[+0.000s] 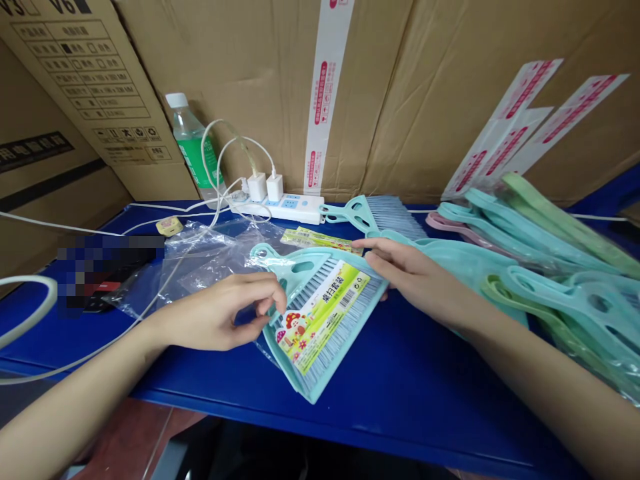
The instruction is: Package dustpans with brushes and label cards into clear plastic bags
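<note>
On the blue table, not far from its near edge, the teal dustpan-and-brush set lies flat and askew between the two hands, with a yellow label card across its bristles and a clear plastic bag crumpled just beside its handle. The likeliest slip, as I judge it, is the card: it looks loose, so any drag from the thin film or a tilt of the pan could skew it or push it off. The film itself could snag and tear on a hard corner of the pan. A white cable runs under the left wrist toward the power strip, and a careless sweep of that arm might tug the chargers loose. The right forearm passes close by the pile of bagged sets, which could slide if nudged. The left hand comes in low from the left, palm turned inward, fingers curled with thumb and forefinger nearly meeting at the handle side; whether they pinch film, plastic or nothing I cannot tell. The right hand reaches in from the right, palm down, fingers straight and together, lying open on the pan's far corner rather than gripping it.
</note>
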Demonstrator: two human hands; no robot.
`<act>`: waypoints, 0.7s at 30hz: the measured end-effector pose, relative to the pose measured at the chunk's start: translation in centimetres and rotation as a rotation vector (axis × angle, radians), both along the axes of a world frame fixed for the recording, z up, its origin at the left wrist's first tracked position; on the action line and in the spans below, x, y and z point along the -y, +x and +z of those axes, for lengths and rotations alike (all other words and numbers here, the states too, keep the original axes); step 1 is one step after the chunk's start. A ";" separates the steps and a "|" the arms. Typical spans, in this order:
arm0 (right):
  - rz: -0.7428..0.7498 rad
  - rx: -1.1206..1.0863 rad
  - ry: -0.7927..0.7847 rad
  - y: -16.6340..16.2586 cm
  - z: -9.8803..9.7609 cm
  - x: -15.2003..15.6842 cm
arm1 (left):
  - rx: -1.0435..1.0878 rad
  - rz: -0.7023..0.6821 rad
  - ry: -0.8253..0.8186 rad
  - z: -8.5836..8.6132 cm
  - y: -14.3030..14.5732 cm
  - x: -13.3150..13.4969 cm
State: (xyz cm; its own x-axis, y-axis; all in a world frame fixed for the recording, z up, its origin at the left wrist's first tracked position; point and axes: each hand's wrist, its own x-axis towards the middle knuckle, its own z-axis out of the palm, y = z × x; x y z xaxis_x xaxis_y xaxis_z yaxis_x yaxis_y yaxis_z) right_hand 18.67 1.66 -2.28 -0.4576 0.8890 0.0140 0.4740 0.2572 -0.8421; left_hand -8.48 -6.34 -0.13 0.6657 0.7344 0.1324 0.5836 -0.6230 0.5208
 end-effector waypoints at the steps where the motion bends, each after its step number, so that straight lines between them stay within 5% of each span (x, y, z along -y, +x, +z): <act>1: -0.021 -0.124 -0.131 -0.1 0.0 0.1 | -0.003 0.013 0.009 0.0 0.0 0.0; 4: -0.115 -0.467 -0.444 -0.7 -0.2 0.5 | -0.006 0.055 0.059 -0.1 -0.1 -0.1; 8: -0.096 -0.678 -0.642 -1.8 -0.7 1.3 | 0.016 0.086 0.102 -0.2 0.0 -0.3; 13: 0.051 -0.784 -0.678 -2.5 -1.4 2.4 | 0.042 0.074 0.109 -0.5 0.2 -0.3; 21: 0.094 -0.644 -0.710 -2.5 -2.3 3.1 | 0.031 0.070 0.086 -0.6 0.3 -0.3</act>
State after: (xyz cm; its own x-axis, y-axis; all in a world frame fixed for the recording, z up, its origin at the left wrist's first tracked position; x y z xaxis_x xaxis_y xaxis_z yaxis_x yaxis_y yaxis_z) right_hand 16.21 -1.49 -4.53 -0.6198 0.7473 -0.2395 -0.1306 -0.3992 -0.9075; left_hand -8.23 -6.09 -0.75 0.6075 0.7641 0.2169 0.6117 -0.6242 0.4860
